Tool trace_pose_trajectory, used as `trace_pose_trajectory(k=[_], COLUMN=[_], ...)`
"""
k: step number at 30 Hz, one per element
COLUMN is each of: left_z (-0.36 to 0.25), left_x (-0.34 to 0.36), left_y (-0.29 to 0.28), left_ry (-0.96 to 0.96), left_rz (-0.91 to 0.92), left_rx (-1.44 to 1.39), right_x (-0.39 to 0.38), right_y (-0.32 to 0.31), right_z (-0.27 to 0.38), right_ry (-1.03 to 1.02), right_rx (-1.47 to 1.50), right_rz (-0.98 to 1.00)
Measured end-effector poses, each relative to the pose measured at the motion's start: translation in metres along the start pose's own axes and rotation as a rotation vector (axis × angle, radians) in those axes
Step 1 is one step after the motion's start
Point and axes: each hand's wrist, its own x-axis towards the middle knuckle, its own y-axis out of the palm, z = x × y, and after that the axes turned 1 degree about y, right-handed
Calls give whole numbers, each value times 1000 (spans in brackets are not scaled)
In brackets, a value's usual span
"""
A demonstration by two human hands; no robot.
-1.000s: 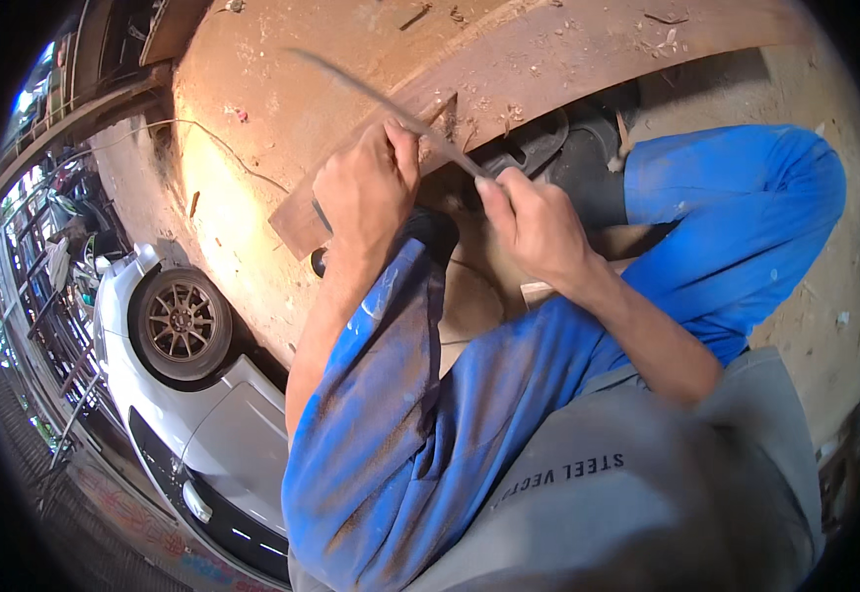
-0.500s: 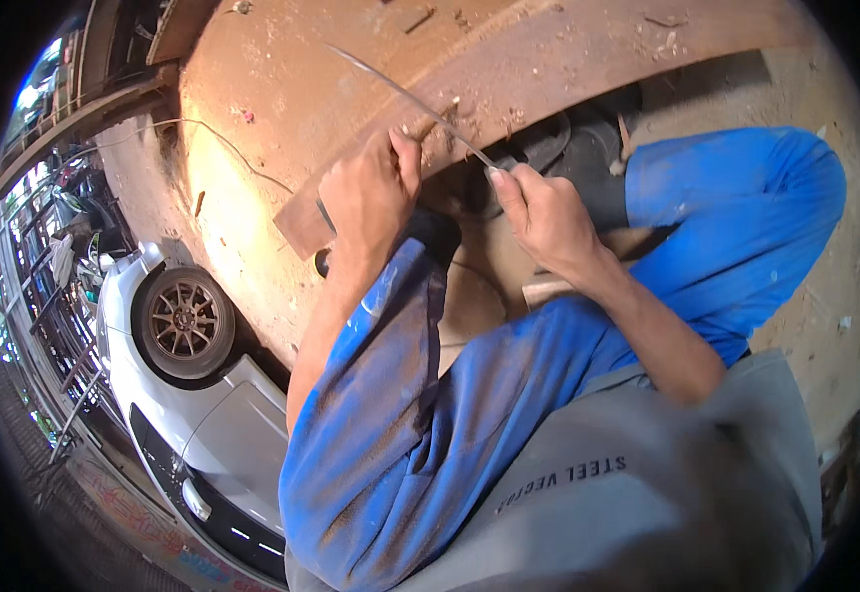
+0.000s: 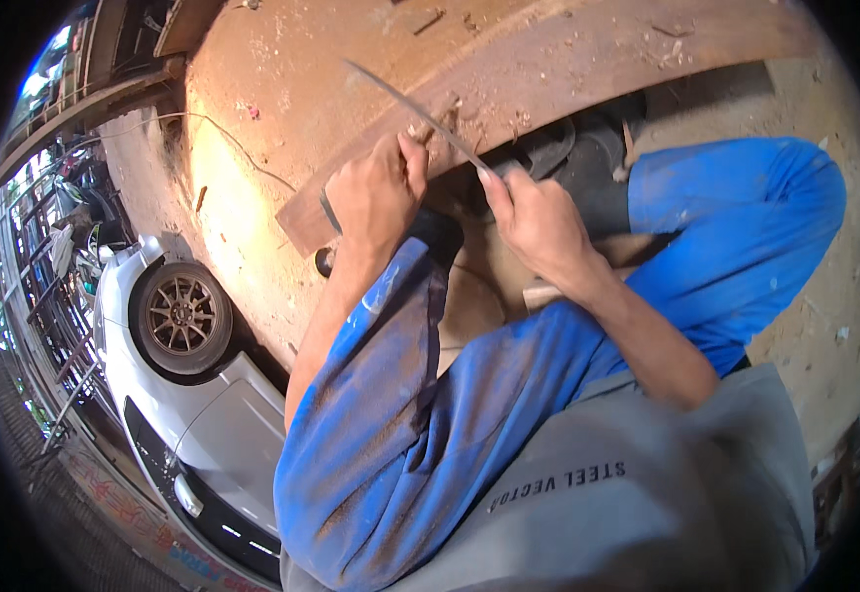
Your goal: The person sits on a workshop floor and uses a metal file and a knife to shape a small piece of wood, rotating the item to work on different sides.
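My right hand (image 3: 540, 222) is closed around the near end of a long, thin metal tool (image 3: 412, 106), tapered like a file; any handle is hidden in the fist. The tool slants up to the left, crossing a small brown piece of wood (image 3: 447, 115). My left hand (image 3: 376, 189) grips that piece, with the thumb pressed along it and its far end sticking out. Something dark shows at the outer edge of the left hand, too covered to name. Both hands are above the near edge of a wooden plank (image 3: 548, 74).
Wood chips lie over the plank and the dusty ground (image 3: 282, 59). My legs in blue trousers (image 3: 736, 217) are folded on both sides of the hands. A thin cable (image 3: 223, 133) curves across the ground. At the left stands a silver car (image 3: 223, 419) with a bronze-coloured wheel (image 3: 181, 318).
My right hand has shifted slightly left. The metal tool's far tip sits a little lower and further right. The left hand keeps its grip on the wood, nearly in place.
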Motion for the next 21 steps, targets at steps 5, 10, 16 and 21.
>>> trace_pose_trajectory(k=[5, 10, 16, 21], left_z=[-7, -5, -3, -6], left_x=[1, -1, 0, 2], left_y=[0, 0, -1, -9], left_ry=[76, 50, -1, 3], left_rz=[-20, 13, 3, 11], left_rx=[-18, 28, -24, -16], right_x=[13, -3, 12, 20], right_y=[-1, 0, 2, 15], right_z=[-17, 6, -12, -49], right_ry=[-53, -96, -66, 16], right_rx=[-119, 26, -35, -98], right_rz=[-12, 29, -33, -24])
